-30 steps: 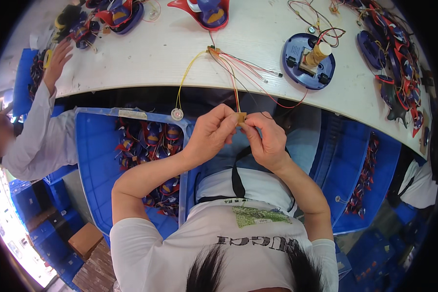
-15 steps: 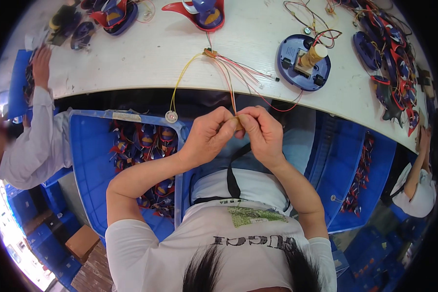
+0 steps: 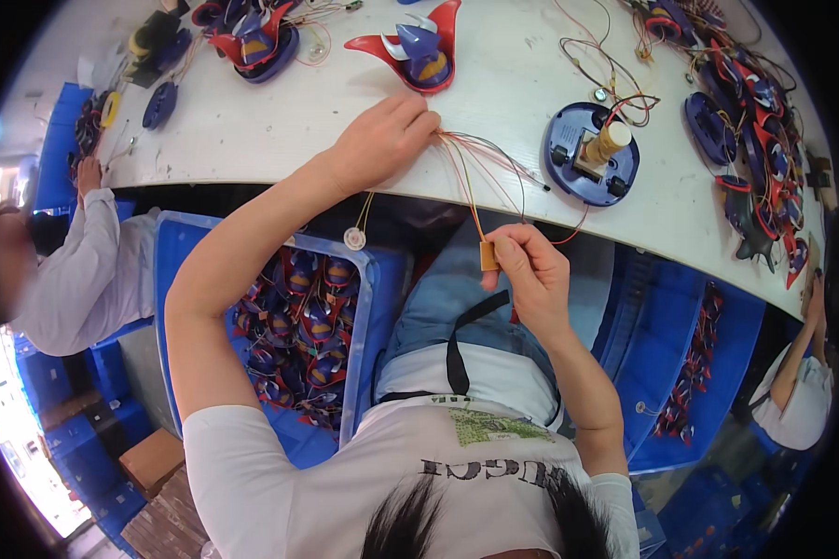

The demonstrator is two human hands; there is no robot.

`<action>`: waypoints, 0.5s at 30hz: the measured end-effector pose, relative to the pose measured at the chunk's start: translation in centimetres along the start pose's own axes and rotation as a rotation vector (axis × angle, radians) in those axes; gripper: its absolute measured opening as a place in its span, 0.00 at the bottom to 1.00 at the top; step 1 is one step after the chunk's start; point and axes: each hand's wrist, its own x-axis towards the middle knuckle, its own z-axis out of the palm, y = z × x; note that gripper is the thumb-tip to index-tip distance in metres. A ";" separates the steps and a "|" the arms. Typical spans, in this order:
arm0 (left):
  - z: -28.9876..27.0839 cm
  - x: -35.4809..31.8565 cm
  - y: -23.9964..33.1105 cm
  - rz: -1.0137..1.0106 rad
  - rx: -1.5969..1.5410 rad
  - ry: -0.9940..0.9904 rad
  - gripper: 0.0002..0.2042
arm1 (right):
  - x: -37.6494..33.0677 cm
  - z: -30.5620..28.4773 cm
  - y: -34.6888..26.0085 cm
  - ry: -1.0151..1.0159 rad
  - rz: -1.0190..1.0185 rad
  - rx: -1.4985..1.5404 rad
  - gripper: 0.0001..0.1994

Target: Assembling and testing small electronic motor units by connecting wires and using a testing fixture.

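Observation:
My right hand (image 3: 531,278) pinches a small flat orange-brown piece (image 3: 488,255) between thumb and fingers, just off the table's front edge. Thin coloured wires (image 3: 470,191) run from that piece up to my left hand (image 3: 382,144). Over the tabletop, the left fingers are curled closed where the wires come together; what they grip is hidden. A round pale disc (image 3: 354,238) hangs on yellow wires below the left wrist. Just beyond the left fingers lies a red, purple and white horned toy figure (image 3: 421,54). To the right sits a round purple base (image 3: 591,154) with a cream-topped cylinder.
Piles of similar toy parts lie on the white table (image 3: 280,140) at the right (image 3: 750,140) and far left (image 3: 256,42). A blue bin (image 3: 368,335) of toy figures stands below left, another (image 3: 736,373) below right. Co-workers sit at the left (image 3: 84,270) and right (image 3: 797,391).
My hands have moved apart. The left has gone forward and left onto the table, over the wire junction; the right keeps the small orange-brown piece, slightly right and lower.

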 end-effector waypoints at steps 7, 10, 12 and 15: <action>0.3 0.8 -0.8 0.135 0.073 -0.035 0.04 | 0.9 -0.2 0.6 0.069 0.006 0.016 0.09; 0.3 0.8 -0.8 0.135 0.072 -0.016 0.05 | 1.4 -0.6 0.9 0.095 -0.006 0.020 0.09; 0.3 0.8 -0.8 0.127 0.056 -0.031 0.05 | 1.6 -0.8 1.0 0.144 -0.016 0.010 0.09; 0.3 0.8 -0.8 0.122 0.045 -0.008 0.05 | 1.4 -1.0 1.1 0.111 -0.004 -0.026 0.09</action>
